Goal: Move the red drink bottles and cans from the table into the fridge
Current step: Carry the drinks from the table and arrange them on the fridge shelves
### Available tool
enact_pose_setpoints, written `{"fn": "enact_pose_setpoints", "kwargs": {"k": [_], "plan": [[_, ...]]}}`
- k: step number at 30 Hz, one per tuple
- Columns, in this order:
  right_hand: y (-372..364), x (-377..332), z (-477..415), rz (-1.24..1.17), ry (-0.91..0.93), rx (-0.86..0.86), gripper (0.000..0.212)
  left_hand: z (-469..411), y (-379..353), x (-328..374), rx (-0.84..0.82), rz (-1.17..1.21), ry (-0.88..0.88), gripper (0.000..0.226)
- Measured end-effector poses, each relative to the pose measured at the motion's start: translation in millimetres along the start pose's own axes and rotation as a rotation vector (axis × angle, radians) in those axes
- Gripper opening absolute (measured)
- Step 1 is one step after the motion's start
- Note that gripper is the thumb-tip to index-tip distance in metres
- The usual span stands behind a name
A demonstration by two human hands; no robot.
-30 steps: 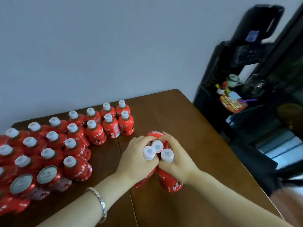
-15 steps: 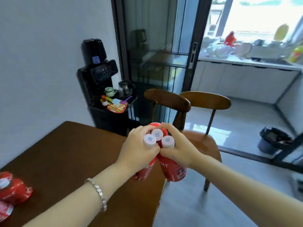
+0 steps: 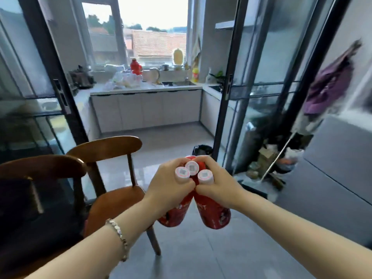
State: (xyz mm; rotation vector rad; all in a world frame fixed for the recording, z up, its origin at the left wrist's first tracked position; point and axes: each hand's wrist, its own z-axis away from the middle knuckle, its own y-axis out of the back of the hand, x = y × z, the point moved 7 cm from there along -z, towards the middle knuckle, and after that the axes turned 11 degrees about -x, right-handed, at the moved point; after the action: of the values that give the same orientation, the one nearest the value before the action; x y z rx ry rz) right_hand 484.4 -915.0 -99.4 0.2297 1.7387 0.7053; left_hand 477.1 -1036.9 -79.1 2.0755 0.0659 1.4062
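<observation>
Head view: at the left I see two wooden chairs (image 3: 104, 150). The left hand (image 3: 171, 190) and right hand (image 3: 219, 186), pressed together, grip three red bottles (image 3: 215, 214) by the necks, in the air over open floor tiles (image 3: 181, 248). Their white caps (image 3: 182, 171) bear square codes; I can't read the label writing. A grey appliance (image 3: 332, 178) stands at the right.

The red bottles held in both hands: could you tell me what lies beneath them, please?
Only grey floor tile lies under the red bottles. The left hand and right hand hide most of the middle bottle.
</observation>
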Motion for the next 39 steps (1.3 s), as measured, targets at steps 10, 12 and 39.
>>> {"fn": "enact_pose_setpoints", "kwargs": {"k": [10,12,39], "plan": [[229,128,40,0.044,-0.181,0.309,0.052,-210,-182,74,-0.292,0.126,-0.2,0.041],[272,154,44,0.067,-0.224,0.38,0.05,-253,-218,91,-0.38,0.148,-0.269,0.045],[840,340,184,0.322,-0.474,0.98,0.044,-672,-644,408,-0.79,0.343,-0.682,0.022]]}}
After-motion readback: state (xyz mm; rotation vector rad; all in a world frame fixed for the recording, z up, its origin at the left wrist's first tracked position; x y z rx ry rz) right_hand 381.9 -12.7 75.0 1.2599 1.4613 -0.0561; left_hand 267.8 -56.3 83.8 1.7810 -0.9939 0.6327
